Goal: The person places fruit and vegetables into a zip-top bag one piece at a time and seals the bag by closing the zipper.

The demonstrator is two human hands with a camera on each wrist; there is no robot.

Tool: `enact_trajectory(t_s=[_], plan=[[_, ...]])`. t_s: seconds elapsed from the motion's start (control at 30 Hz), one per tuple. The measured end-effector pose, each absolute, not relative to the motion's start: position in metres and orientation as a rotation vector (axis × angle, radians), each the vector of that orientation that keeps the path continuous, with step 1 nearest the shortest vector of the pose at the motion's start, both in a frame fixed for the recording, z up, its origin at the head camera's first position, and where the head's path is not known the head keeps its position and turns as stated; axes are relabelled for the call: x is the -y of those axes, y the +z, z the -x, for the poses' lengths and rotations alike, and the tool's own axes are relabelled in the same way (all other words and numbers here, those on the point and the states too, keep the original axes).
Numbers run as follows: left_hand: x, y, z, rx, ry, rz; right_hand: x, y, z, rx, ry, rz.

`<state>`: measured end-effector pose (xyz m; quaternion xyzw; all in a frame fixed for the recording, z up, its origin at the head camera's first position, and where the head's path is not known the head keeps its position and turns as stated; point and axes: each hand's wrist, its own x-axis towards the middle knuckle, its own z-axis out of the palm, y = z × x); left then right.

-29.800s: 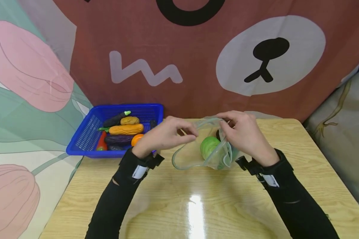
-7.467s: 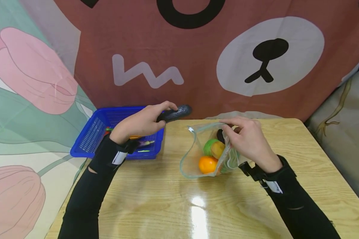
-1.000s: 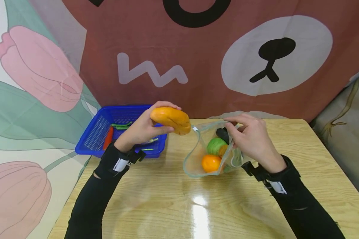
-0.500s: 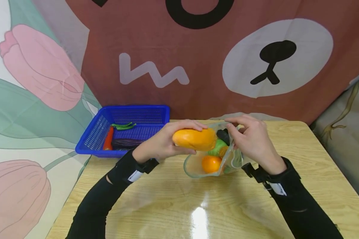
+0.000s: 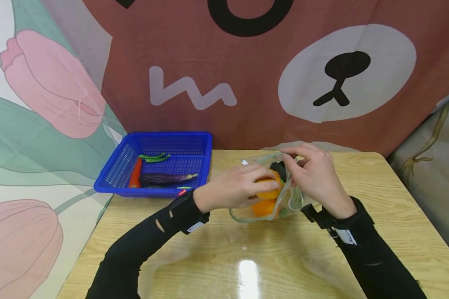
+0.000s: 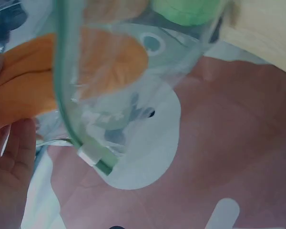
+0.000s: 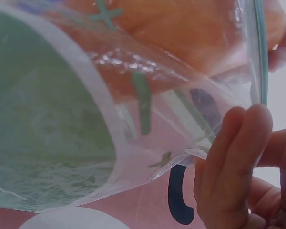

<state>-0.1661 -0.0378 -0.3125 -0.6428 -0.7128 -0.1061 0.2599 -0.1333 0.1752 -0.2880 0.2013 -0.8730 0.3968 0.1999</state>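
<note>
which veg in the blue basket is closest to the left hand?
The purple eggplant, lying lengthwise along the blue basket's front. The red pepper and green beans sit farther from the left hand.

A glossy wooden table (image 5: pixel 359 257) stands before what seems a bear-print cloth (image 5: pixel 247 83).

Bright even overhead light, white glare on the surface (image 5: pixel 248 272) near its front edge, wrist views close and blurred

The head view looks down over the clear bag (image 5: pixel 263 195) from above. Both wrist views sit tight against that bag (image 6: pixel 133 109), facing up through its film (image 7: pixel 148 114).
</note>
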Motion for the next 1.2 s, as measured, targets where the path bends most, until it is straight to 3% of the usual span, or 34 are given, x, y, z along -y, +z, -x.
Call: enact_trajectory(t_s=[0.57,1.03,1.2], plan=[[-0.001,-0.328,0.168,2.194,0.311,1.308,-0.171,-0.287,0.134,2.421,1.103,-0.581],[-0.006,-0.329,0.183,2.44,0.264,1.457,-0.17,-0.289,0.135,2.428,1.115,-0.592],[0.001,-0.322,0.183,2.431,0.061,1.641,-0.17,-0.289,0.135,2.453,1.111,-0.569]])
